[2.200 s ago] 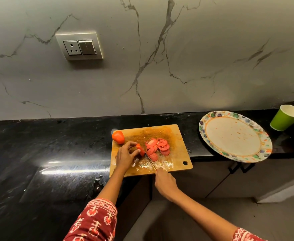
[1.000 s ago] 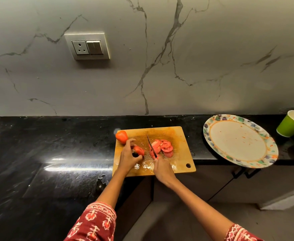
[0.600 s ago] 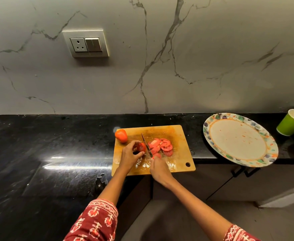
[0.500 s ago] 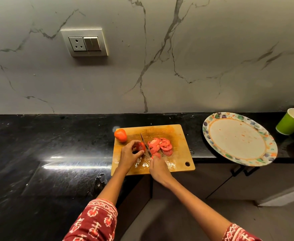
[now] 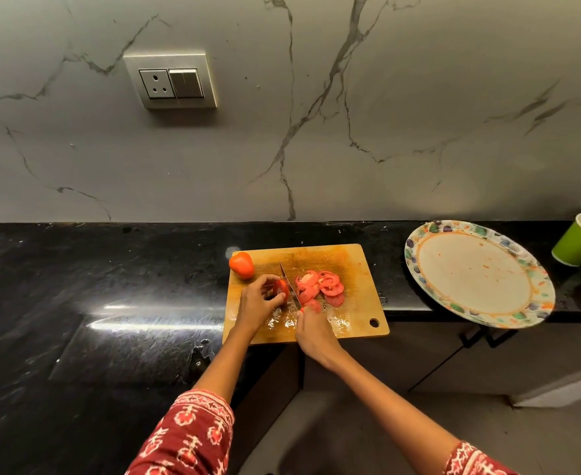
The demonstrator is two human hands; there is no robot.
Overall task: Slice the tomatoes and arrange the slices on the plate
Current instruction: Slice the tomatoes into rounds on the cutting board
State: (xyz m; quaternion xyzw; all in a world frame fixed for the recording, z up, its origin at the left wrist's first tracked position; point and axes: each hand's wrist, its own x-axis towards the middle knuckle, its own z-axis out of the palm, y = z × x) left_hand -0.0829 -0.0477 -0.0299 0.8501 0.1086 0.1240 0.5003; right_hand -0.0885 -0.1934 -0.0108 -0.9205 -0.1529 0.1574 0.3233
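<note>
A wooden cutting board (image 5: 357, 262) lies on the black counter. My left hand (image 5: 258, 301) holds a part-cut tomato (image 5: 281, 289) on the board with curled fingers. My right hand (image 5: 311, 329) grips a knife (image 5: 289, 284), its blade set against the tomato's cut face. Several tomato slices (image 5: 320, 286) lie in a loose pile just right of the blade. A whole tomato (image 5: 241, 265) sits at the board's far left corner. A round plate (image 5: 477, 272) with a patterned rim lies to the right, bare but for a few red flecks.
A green paper cup (image 5: 580, 240) stands at the far right beside the plate. The plate and the board both overhang the black counter's (image 5: 93, 286) front edge. A marble wall with a socket (image 5: 170, 80) rises behind. Wet juice marks the board's near side.
The knife rose off the board, tip pointing away, then came down against the tomato held by my left hand. The slice pile and whole tomato stayed put.
</note>
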